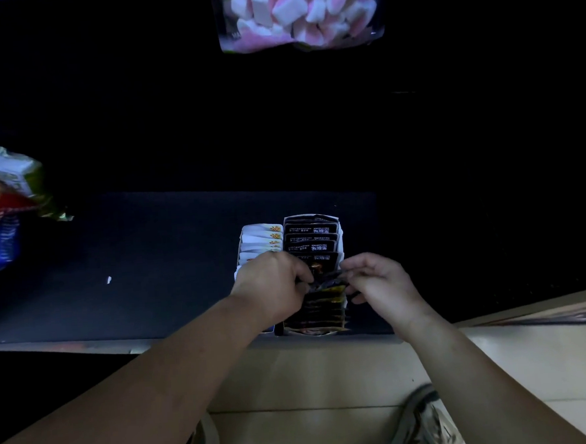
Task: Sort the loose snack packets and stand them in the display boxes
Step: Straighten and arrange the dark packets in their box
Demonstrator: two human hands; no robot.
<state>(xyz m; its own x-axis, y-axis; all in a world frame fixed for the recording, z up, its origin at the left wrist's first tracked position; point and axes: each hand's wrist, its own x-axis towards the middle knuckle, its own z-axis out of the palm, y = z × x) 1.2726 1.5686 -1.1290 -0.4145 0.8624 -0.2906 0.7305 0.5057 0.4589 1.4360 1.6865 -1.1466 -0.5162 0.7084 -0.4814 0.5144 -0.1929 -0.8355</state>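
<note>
Two display boxes stand side by side near the front edge of a dark shelf. The left box (pixel 244 241) holds white packets (pixel 261 239) standing in a row. The right box (pixel 340 234) holds black packets (pixel 311 238) standing in a row. Both hands meet over the middle of the right box. My left hand (pixel 271 285) and my right hand (pixel 382 281) each pinch one end of a black packet (pixel 327 278) held just above the row. My left hand hides the near part of the white box.
A bag of pink and white marshmallows (pixel 297 12) hangs at the top centre. Colourful snack bags (pixel 4 208) lie at the left edge. A small white scrap (pixel 109 280) lies on the dark shelf (pixel 150 265). Pale floor tiles (pixel 311 375) show below the shelf edge.
</note>
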